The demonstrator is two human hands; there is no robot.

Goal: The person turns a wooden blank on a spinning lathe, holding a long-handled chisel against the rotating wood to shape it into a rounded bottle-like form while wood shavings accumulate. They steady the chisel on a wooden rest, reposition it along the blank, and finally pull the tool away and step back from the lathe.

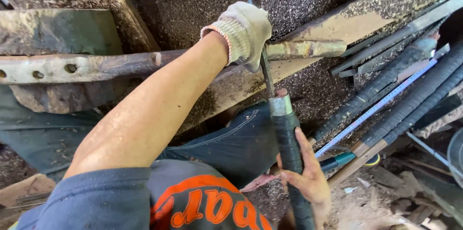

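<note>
No container shows in the view. The ground [308, 13] is dark and thickly strewn with fine wood shavings and sawdust, and weathered planks and beams lie across it. The landmark is the long rusty, mottled metal bar [96, 66] that runs across the middle of the picture, drilled with round holes near its far left end.

The left hand [243, 32], in a knitted white work glove with a pink-edged cuff, rests on this bar near its right end. Its grip is folded shut around the thin dark steel shaft [266, 73] of a tool that crosses the bar and runs down toward the person. Just below the bar the shaft enters a bright metal collar, and from there comes the long handle wrapped in black tape [292, 157].

The bare right hand [308, 177] holds that handle well below the bar — the fingers curl round it from the right, pinching it firmly, with the thumb hidden behind.

To the right of the bar, several more black-wrapped wooden handles [410, 100] lie side by side on the shavings, together with a narrow blue-and-white measuring strip [371, 109]. Below the bar show the person's blue jeans [231, 143] and a dark blue shirt with orange print [193, 206].
</note>
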